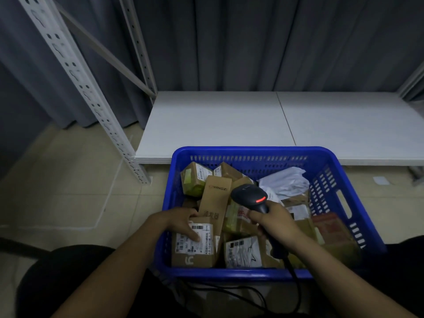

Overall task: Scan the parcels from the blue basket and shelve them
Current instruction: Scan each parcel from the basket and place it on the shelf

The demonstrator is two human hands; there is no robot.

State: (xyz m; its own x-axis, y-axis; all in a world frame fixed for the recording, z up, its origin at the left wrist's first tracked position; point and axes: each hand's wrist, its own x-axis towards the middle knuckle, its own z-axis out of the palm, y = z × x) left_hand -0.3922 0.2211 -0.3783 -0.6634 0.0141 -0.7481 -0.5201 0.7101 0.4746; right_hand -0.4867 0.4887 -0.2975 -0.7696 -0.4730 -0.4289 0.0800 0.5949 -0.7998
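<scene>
Parcel under way: a brown cardboard box with white label [195,251] sits in the near-left corner of the blue plastic basket [252,150], label up, its long axis running away from us. Our left hand [183,222] grips its far end. Our right hand [273,222] clasps the black handheld scanner [249,195] just to its right. Basket walls hem the box left and near; the white shelf board [218,125] lies beyond the far rim.

Printed along the tall brown carton [215,198] at mid-left of the blue basket [252,151], "…ANGZI"; shipping labels [195,237] nearby too small to read.
</scene>
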